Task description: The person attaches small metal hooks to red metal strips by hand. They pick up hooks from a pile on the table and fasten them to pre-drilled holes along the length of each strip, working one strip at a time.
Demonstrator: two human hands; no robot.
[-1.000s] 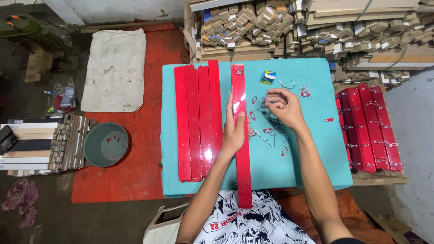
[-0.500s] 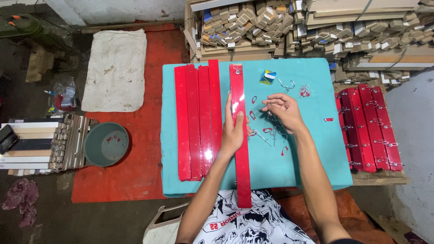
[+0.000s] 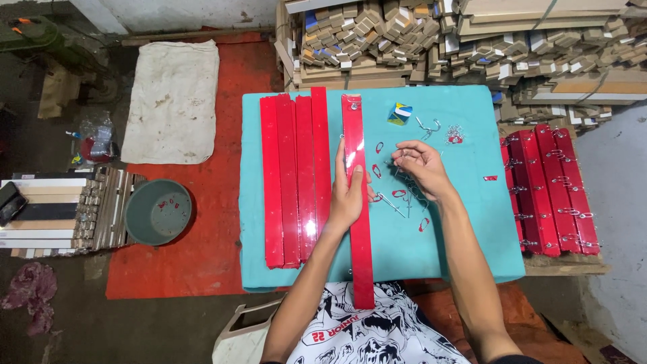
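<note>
Head view, step in hand: fitting small metal hardware onto a long red strip [image 3: 357,222]; it looks like the stage of picking up the next piece, not yet placing it.
Left hand [image 3: 347,195]: lies flat on the red strip about midway along it, fingers [image 3: 342,158] stretched up along the strip and pinning it to the worktop; nothing is gripped.
Right hand [image 3: 419,168]: just right of the strip, fingers [image 3: 403,158] curled narrow and pinched on what seems a thin wire hook; too small to be sure.
Red strip, place: runs lengthwise from the far edge of the worktop to beyond its near edge, over the person's lap; a small fitting sits at its far end.
Next move, as judged: the pinched piece must be brought across to the strip and lined up with care, while the left hand holds the strip from sliding.
Loose hooks [image 3: 404,195]: scattered on the cloth around and under the right hand, some with red tabs.
Bare red strips [image 3: 296,175]: four side by side, touching, left of the worked strip.
Worktop [image 3: 465,236]: covered in teal cloth; a small blue-yellow packet [image 3: 399,113] lies near the far edge.
Finished strips [image 3: 549,192]: red, with hooks on, stacked right of the worktop.
Room: red floor mat [image 3: 222,222], grey bowl [image 3: 158,211], white sack [image 3: 174,101], stacked wooden blocks [image 3: 431,37] behind.
</note>
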